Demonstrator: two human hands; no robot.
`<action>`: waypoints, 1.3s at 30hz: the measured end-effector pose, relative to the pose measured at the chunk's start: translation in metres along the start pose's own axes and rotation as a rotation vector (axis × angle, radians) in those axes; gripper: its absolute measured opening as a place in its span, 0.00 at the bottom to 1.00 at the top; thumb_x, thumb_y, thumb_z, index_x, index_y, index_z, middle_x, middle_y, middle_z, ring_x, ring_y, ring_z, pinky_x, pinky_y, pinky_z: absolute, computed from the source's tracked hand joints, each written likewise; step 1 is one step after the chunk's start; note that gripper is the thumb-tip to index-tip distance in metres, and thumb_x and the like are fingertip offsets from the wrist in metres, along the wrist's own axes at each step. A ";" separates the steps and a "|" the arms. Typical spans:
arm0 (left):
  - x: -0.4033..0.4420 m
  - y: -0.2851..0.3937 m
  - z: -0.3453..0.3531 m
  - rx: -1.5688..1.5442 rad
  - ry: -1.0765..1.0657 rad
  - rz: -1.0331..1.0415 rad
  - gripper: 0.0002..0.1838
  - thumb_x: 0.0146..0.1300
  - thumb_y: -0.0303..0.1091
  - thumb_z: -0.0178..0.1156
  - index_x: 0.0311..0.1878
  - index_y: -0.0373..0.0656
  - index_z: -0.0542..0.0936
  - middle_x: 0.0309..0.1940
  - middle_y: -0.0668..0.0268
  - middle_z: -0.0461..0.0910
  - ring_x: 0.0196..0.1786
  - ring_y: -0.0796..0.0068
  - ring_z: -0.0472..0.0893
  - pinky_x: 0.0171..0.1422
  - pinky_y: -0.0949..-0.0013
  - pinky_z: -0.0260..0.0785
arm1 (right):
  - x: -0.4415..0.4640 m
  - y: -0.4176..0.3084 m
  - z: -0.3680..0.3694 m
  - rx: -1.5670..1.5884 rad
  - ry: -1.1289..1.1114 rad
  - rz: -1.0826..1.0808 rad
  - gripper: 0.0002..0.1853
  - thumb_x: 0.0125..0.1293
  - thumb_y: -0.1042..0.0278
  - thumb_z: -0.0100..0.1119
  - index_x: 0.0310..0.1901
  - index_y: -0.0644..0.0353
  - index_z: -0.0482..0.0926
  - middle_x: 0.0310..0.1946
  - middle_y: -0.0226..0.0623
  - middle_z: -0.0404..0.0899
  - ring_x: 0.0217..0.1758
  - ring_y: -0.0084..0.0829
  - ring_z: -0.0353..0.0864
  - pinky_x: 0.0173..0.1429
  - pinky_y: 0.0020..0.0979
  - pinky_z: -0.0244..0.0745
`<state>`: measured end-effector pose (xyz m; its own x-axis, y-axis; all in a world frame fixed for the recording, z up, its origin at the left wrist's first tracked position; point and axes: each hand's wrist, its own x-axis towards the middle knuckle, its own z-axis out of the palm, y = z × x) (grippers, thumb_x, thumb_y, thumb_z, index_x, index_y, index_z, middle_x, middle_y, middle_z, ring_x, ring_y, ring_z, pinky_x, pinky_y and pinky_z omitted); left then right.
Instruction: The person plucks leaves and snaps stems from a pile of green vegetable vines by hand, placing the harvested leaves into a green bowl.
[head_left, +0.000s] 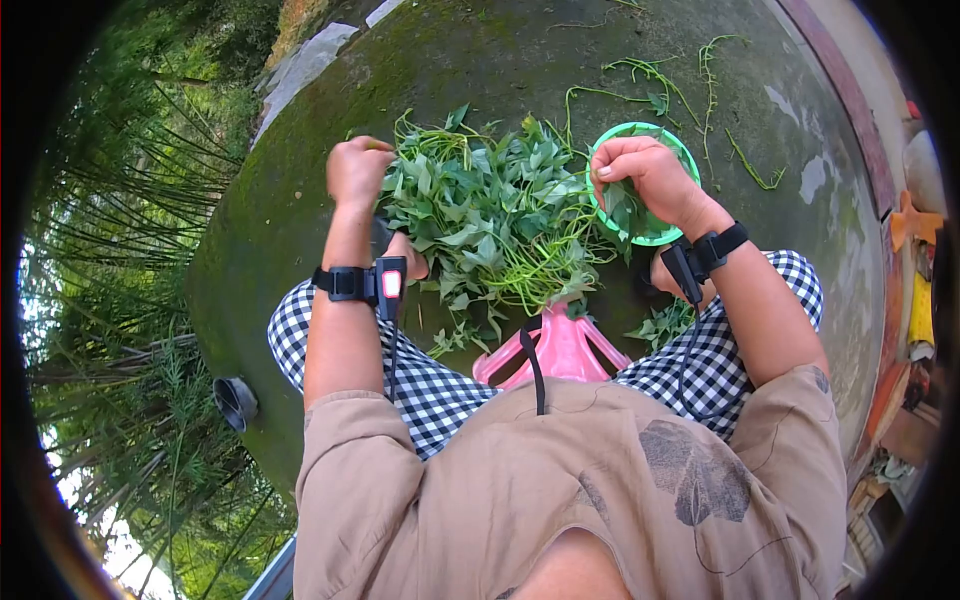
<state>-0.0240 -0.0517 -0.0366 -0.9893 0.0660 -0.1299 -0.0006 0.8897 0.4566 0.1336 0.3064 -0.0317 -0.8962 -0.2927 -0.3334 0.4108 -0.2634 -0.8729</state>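
A big heap of leafy green vines (490, 190) with pale stems lies on the ground between my feet. My left hand (358, 174) is closed in a fist at the heap's left edge; whatever it holds, if anything, is hidden. Over the green plastic basket (652, 240) my right hand (648, 178) is closed, fingers pinched, with green leaves (622, 208) hanging just below them. More leaves are inside the basket, partly covered by my hand.
I sit with a pink plastic stool (560, 350) between my knees. Stripped stems (750, 165) are scattered on the mossy concrete beyond the basket. Bamboo (130, 200) grows at the left, near a dark pot (235, 402). Assorted items line the right edge.
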 end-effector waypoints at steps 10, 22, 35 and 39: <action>-0.076 0.123 0.043 -0.773 -0.737 0.088 0.07 0.58 0.31 0.64 0.38 0.41 0.87 0.18 0.80 0.70 0.19 0.90 0.61 0.22 0.80 0.50 | 0.013 -0.011 0.027 -0.044 -0.002 0.063 0.06 0.57 0.70 0.57 0.30 0.64 0.78 0.26 0.32 0.77 0.30 0.22 0.76 0.38 0.24 0.71; -0.090 0.123 0.068 -0.870 -0.783 0.016 0.06 0.59 0.32 0.63 0.33 0.40 0.83 0.20 0.74 0.75 0.21 0.90 0.69 0.22 0.83 0.56 | 0.015 -0.004 0.027 -0.419 0.129 -0.189 0.07 0.59 0.69 0.59 0.35 0.63 0.79 0.27 0.28 0.77 0.34 0.20 0.73 0.39 0.26 0.69; -0.070 0.114 0.073 -1.260 -0.348 -0.290 0.03 0.54 0.27 0.61 0.27 0.41 0.77 0.16 0.71 0.72 0.12 0.84 0.60 0.15 0.76 0.48 | 0.012 0.014 0.035 -0.933 0.268 -0.297 0.07 0.60 0.69 0.59 0.36 0.63 0.79 0.29 0.43 0.82 0.35 0.38 0.82 0.40 0.36 0.74; -0.050 0.100 0.065 -1.358 -0.224 -0.341 0.05 0.56 0.27 0.61 0.26 0.43 0.75 0.16 0.70 0.72 0.11 0.83 0.59 0.14 0.74 0.46 | 0.010 0.014 0.019 -0.836 0.296 -0.229 0.07 0.60 0.72 0.59 0.36 0.66 0.79 0.28 0.38 0.81 0.34 0.28 0.79 0.41 0.30 0.73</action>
<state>0.0353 0.0630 -0.0415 -0.8686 0.1227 -0.4801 -0.4954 -0.2350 0.8362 0.1335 0.2821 -0.0400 -0.9945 -0.0377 -0.0973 0.0656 0.4987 -0.8643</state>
